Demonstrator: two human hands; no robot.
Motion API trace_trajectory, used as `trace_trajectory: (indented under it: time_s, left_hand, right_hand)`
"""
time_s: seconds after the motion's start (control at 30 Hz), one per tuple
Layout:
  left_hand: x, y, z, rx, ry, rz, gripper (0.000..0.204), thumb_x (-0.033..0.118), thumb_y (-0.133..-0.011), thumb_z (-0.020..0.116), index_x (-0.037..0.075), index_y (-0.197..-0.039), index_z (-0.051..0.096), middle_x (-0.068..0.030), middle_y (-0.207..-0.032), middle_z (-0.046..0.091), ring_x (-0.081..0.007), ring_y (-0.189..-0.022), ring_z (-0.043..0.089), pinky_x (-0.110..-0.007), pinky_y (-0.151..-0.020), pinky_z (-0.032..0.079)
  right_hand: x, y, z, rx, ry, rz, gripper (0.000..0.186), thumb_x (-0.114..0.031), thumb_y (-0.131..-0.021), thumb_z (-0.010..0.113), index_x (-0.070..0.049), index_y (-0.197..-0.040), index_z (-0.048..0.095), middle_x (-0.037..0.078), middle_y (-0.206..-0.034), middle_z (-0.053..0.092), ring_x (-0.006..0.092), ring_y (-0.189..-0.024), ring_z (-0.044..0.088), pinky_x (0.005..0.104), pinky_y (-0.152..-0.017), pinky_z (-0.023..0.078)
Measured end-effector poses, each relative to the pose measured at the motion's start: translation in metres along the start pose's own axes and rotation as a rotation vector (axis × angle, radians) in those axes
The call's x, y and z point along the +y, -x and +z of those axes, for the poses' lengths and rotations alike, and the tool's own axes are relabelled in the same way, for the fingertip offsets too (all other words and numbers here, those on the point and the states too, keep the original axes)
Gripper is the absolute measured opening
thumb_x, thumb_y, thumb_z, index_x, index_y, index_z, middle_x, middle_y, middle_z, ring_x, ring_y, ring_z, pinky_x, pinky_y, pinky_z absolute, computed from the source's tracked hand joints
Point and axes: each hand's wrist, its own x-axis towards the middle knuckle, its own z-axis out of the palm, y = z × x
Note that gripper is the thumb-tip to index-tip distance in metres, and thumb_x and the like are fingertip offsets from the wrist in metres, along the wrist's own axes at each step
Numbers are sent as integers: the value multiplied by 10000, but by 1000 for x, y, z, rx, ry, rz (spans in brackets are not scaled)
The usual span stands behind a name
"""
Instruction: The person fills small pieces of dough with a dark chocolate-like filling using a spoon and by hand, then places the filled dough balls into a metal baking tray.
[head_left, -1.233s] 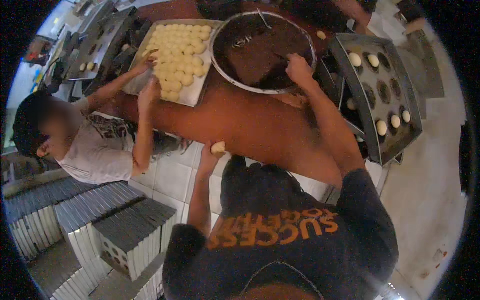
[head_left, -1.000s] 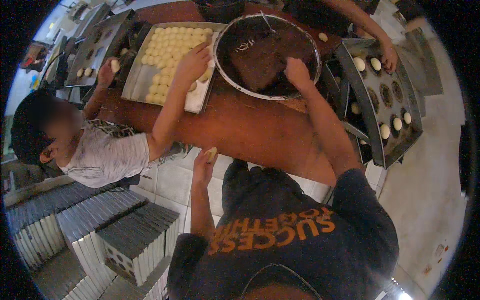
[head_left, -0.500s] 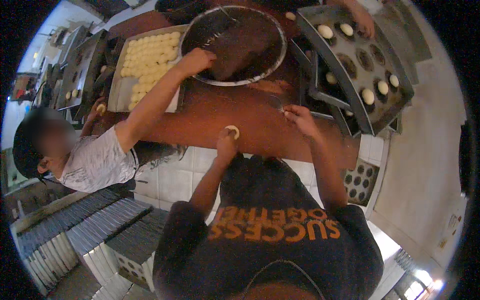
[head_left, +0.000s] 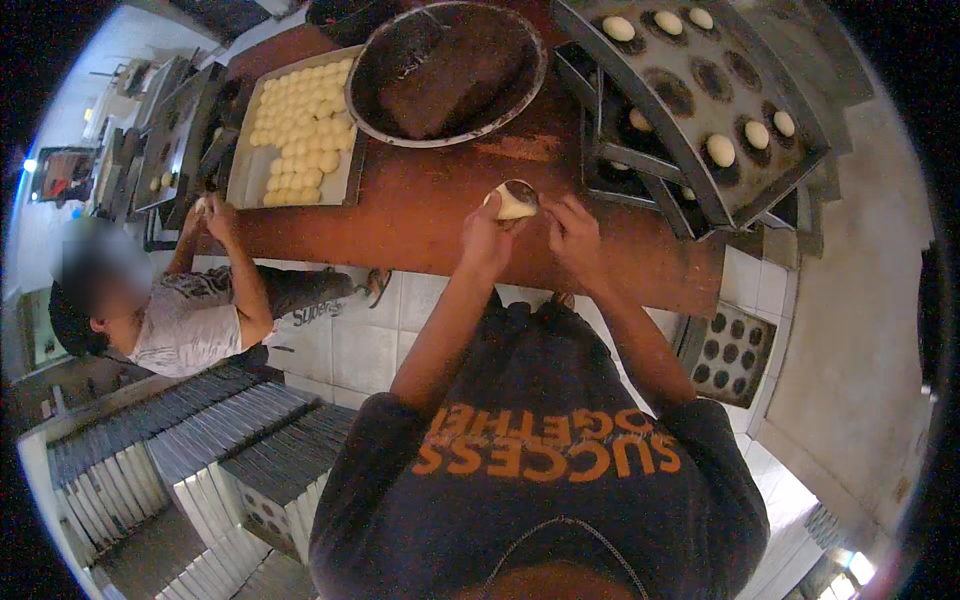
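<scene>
My left hand (head_left: 485, 238) is closed around a flattened piece of pale dough (head_left: 514, 207), held above the front part of the table. A dark brown filling (head_left: 521, 189) lies on the dough's upper side. Just right of it, my right hand (head_left: 575, 237) has its fingers pinched together by the dough's edge, on a small spoon-like tool mostly lost from sight between fingers and filling. Beyond both hands stands a wide metal basin (head_left: 447, 143) with a dark brown mass (head_left: 450, 85) in it.
A tray (head_left: 240, 185) of dough balls (head_left: 300, 120) sits left of the basin. Stacked moulded trays (head_left: 690, 125) with several dough balls overhang the right side. At left, a co-worker's hands (head_left: 215, 215) hold a pale piece. Racked pans (head_left: 200, 440) stand lower left; another mould pan (head_left: 728, 355) lies low right.
My hands have come together, and filling now shows on the dough. The co-worker's arm has withdrawn from the basin. Another person's hand has left the right tray, where one more dough ball shows.
</scene>
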Motion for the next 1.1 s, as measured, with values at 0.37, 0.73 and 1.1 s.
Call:
trace_trajectory:
  time_s: [0.37,0.73,1.1]
  left_hand:
    - [5,-6,-32,-77,159,76,342,261,-908,409,-2,-1127,420,-127,-1107,506,-256,-1012,520,-405,-874,451]
    - [-82,38,22,-326,14,-265,445,315,-842,520,-14,-1130,437,-139,-1129,509,-260,-1049,506,-395,-892,442]
    - [-148,80,97,-359,155,-246,447,421,-910,327,48,-1128,441,-99,-1064,498,-224,-947,494,-353,-857,394]
  right_hand:
    - [59,65,-20,-174,231,181,200,-52,-718,520,-27,-893,615,185,-840,596,343,-752,578,375,-669,462]
    - [63,51,-58,-40,-638,504,317,-268,-749,632,-12,-936,627,111,-895,638,212,-820,592,330,-769,452]
    - [35,82,-123,342,-403,377,241,-131,-723,656,-13,-931,629,130,-897,639,164,-835,602,279,-777,458]
